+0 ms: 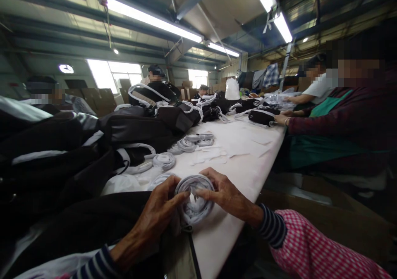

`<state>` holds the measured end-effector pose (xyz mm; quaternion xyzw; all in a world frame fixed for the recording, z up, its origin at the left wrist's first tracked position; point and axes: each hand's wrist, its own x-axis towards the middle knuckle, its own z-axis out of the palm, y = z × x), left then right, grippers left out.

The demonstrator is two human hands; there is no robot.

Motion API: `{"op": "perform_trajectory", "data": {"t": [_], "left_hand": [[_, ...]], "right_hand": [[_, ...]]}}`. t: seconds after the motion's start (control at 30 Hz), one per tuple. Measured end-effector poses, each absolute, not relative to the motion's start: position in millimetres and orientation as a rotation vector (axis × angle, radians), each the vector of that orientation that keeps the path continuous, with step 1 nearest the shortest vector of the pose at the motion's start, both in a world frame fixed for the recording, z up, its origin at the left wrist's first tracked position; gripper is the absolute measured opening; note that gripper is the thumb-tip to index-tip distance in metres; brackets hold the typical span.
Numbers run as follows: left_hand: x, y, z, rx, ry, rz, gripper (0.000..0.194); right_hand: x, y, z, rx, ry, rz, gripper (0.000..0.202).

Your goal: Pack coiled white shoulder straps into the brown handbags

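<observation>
Between my two hands is a light grey padded strap wound into a coil (198, 217), raised at the near end of the table. My left hand (158, 206) grips its left side, thumb at the coil's middle. On the right side my right hand (225, 194) holds it, thumb also pressed to the middle and fingers over the top edge. Just beyond lie more rolled grey straps (164, 161), one partly hidden behind my left hand. Under the coil is an olive fabric piece with a dark zip (180, 252).
Black bags (145, 126) with grey straps heap along the left. Flat white pieces (211, 155) lie on the white table (248, 157). At the right edge a co-worker in a green apron (322, 146) handles a black bag (263, 117). Other people work farther back.
</observation>
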<state>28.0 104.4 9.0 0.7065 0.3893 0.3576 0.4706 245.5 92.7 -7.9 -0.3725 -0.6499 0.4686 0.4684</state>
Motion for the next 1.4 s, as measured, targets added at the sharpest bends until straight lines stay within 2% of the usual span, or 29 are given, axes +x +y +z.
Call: {"op": "perform_trajectory", "data": {"t": [0.2,0.3,0.37,0.6,0.77,0.9,1.0,1.13,1.3,1.4], "left_hand": [[27,104,9,1.583,0.807,0.854,0.032],[27,105,10,1.509,0.754,0.782,0.041],[27,109,9,1.470,0.720,0.749,0.041],[22,108,11,1.390,0.855,0.650,0.047],[27,104,17,1.427,0.843,0.647,0.044],[30,112,9,1.379,0.852,0.652,0.051],[30,114,4,1.326,0.876,0.680,0.052],[27,113,2,1.302,0.854,0.702,0.048],[25,112,1,1.396,0.944,0.716,0.044],[25,112,1,1.393,0.978,0.732,0.043]], "right_hand": [[237,92,-3,-1.006,-1.557,1.119,0.035],[238,95,1,-1.042,-1.519,1.127,0.029],[243,98,4,-1.052,-1.516,1.145,0.025],[261,107,13,-1.108,-1.518,1.265,0.024],[256,105,14,-1.100,-1.520,1.370,0.025],[250,106,8,-1.050,-1.527,1.415,0.021],[250,108,2,-0.928,-1.499,1.483,0.026],[254,111,-5,-0.869,-1.292,1.550,0.043],[265,121,-11,-1.041,-0.921,1.305,0.040],[279,127,-7,-1.076,-0.767,1.102,0.045]]}}
